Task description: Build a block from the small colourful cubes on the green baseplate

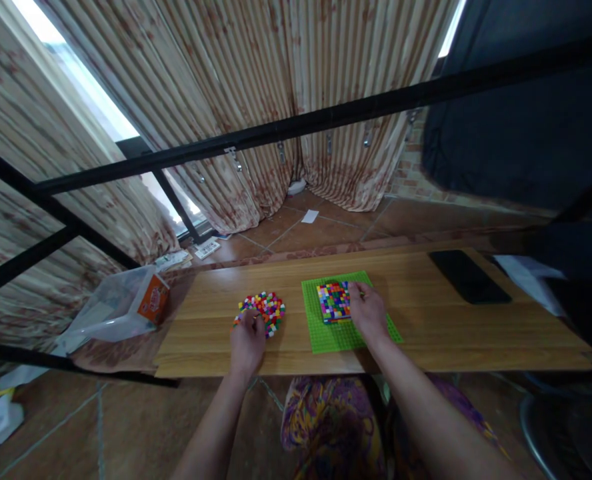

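A loose pile of small multicoloured building bricks [273, 308] lies on the left part of the wooden table. My left hand [249, 341] reaches into the near side of this pile, its fingers curled together; what they hold is hidden. To the right, a green studded baseplate [323, 339] lies flat, turned slightly. On it stands a square block of tightly packed coloured bricks [334, 303]. My right hand [369, 312] is at the block's right edge with its fingers pinched, covering that side. Anything between those fingers is too small to make out.
The narrow wooden table [416, 333] also bears a black phone-like slab [470, 276] and white papers [529, 283] at right. Beyond its left end sits a clear plastic bin [121, 303] with an orange label. A black metal bar [296, 127] crosses behind, before curtains [246, 73].
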Demonstrator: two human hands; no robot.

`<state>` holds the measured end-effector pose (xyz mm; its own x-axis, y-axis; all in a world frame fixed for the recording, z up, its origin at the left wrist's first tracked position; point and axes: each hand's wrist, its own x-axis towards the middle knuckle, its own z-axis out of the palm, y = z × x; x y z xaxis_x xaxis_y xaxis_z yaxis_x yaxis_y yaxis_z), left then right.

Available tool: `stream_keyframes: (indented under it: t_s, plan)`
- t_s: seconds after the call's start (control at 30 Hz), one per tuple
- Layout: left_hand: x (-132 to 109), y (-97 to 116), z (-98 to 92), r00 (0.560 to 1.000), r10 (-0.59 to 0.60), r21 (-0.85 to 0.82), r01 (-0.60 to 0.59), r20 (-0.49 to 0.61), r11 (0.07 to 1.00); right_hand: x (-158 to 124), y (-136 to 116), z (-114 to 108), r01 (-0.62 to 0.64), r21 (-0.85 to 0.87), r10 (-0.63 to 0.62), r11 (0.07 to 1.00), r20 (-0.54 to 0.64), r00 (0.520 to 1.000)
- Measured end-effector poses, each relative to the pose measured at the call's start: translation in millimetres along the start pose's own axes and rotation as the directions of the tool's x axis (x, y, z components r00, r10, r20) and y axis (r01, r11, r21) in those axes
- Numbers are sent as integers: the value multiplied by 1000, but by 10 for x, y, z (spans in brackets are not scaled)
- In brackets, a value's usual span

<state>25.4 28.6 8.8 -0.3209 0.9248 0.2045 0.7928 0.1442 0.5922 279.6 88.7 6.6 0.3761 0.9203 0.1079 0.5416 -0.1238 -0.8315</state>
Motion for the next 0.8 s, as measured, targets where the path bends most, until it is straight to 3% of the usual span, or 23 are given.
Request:
stream_keyframes:
  t_s: [0.2,0.37,0.5,0.6,0.8]
  plan:
    - [60,54,-80,980,44,206,-84,192,975,14,58,33,28,13,-28,1000,-9,1000]
    - [77,62,-102,988,-19,210,-13,152,978,26,102,49,22,60,-23,998,14,1000]
    - [91,165,-40,992,35,-38,-30,122,999,42,93,36,17,38,-18,999,16,1000]
    - [97,327,83,987,113,-256,-81,113,963,56,87,26,27,29,-27,999,15,1000]
    - [153,599,391,970,209,-465,-129,124,876,82,94,8,21,14,-21,1000,40,999]
